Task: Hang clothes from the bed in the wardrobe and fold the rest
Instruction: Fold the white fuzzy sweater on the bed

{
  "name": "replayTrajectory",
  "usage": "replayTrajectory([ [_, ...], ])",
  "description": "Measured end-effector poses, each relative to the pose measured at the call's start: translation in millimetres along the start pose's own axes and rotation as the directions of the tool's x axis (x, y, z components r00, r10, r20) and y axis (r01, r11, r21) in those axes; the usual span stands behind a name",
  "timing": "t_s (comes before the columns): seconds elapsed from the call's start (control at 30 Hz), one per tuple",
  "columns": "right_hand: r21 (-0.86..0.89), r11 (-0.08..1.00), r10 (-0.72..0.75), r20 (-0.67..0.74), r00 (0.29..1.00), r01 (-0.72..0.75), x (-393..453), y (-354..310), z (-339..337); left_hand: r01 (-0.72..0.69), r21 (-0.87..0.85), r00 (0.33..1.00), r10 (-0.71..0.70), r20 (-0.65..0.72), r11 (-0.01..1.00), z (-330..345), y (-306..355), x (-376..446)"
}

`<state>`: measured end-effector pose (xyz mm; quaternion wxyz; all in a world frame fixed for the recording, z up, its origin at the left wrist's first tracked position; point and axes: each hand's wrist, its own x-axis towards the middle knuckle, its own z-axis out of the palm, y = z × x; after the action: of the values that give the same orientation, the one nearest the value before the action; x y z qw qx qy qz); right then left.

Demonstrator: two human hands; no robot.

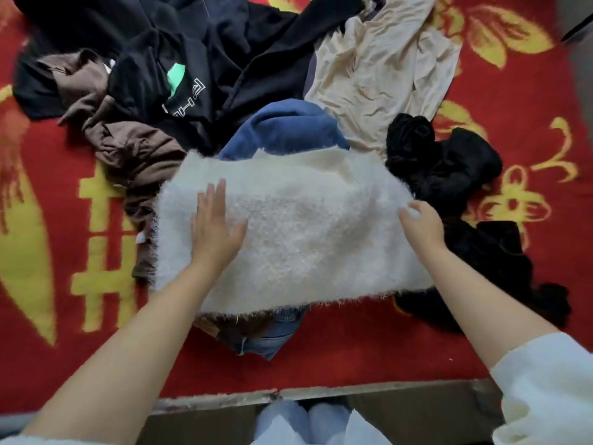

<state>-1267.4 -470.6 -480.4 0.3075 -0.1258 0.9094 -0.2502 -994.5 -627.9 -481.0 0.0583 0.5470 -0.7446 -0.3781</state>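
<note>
Left hand flat, fingers straight, pressed on fluffy white sweater, folded to a rough rectangle. Right hand at sweater's right edge, fingers curled, pinching the long-piled fabric. Beyond the fingertips: blue denim, black printed garment, brown top, smooth cream fabric. Right of right hand: crumpled black cloth. Beneath: bed, red woolly blanket, yellow motifs.
</note>
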Motion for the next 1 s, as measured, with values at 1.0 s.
replayTrajectory([
  [1.0,0.027,0.992,0.117,0.104,0.988,-0.121,39.9,40.3,10.3,-0.230,0.533,0.872,-0.070,0.484,0.814,54.2,51.4,138.6],
])
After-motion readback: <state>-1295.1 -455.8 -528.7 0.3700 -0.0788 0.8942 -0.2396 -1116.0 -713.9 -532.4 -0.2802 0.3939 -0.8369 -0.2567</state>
